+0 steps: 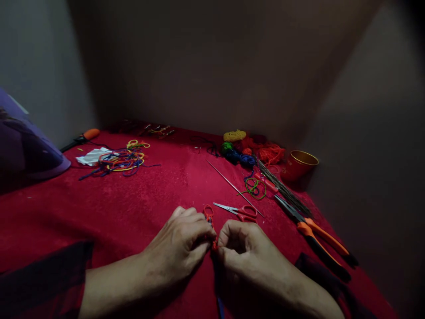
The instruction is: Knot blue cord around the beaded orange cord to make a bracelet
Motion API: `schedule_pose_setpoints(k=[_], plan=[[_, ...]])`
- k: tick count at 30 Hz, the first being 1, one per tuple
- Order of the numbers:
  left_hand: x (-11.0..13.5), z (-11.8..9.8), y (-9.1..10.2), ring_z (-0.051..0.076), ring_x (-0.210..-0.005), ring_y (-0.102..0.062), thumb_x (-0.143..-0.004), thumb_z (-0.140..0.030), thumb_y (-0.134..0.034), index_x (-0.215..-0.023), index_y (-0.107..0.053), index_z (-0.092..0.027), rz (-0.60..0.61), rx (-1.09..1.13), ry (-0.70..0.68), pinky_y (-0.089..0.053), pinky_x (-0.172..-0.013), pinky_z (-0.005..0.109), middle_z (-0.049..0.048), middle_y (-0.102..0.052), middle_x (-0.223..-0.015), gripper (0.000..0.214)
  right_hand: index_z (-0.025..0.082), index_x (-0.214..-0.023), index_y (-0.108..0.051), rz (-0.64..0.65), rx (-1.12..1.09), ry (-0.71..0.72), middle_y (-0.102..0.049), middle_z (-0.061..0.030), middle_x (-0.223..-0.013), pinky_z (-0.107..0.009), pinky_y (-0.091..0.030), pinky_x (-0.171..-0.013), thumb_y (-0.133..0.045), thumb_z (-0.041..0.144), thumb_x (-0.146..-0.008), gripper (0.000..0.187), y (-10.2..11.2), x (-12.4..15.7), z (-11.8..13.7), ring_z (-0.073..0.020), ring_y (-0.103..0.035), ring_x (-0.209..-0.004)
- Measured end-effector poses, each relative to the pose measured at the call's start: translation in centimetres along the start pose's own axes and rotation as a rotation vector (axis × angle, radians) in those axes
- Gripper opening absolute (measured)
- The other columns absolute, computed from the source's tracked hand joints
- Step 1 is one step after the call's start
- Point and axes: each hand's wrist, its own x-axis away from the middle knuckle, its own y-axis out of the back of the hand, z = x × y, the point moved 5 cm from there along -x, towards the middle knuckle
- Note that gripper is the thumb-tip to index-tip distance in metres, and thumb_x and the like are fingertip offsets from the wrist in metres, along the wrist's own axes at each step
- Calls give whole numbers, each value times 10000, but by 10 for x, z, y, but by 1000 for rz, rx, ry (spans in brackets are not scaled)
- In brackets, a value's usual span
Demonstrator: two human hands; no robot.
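Note:
Between my hands is a red knotted cord with a loop at its far end, lying on the red cloth. My left hand is closed on it, thumb and fingers pinching its side. At the near end of the knots, my right hand pinches the cord with thumb and forefinger. A dark blue strand runs from below my fingers towards the camera. Small red-handled scissors lie partly opened just beyond my right hand. The knots under my fingertips are mostly hidden.
A thin metal rod, orange-handled pliers and a bundle of dark sticks lie to the right. Yarn balls and a red cup sit behind. Tangled cords and a purple object are left.

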Motion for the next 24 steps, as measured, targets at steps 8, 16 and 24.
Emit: schedule_pose_setpoints(k=[8, 16, 24], plan=[[1, 1, 1, 154, -763, -493, -841, -48, -533, -798, -600, -188, 1, 31, -1, -305, -722, 307, -13, -581, -748, 162, 180, -693, -520, 272, 286, -19, -464, 59, -602, -184, -287, -469, -526, 182, -792, 99, 8, 20, 16, -75, -375, -549], [5, -3, 3, 157, -756, -484, -867, -86, -537, -822, -639, -190, 20, 25, -101, -298, -703, 312, 6, -591, -772, 153, 191, -758, -550, 23, 269, 116, -485, 70, -640, -189, -306, -507, -504, 104, -787, 103, 14, 2, 10, -78, -396, -592], [14, -13, 7, 181, -794, -487, -866, -114, -535, -865, -675, -225, 124, -21, -130, -328, -727, 331, 36, -588, -863, 178, 203, -826, -582, 29, 324, 141, -597, 46, -735, -207, -365, -562, -495, 133, -829, 112, 18, 1, 11, -98, -501, -656]])
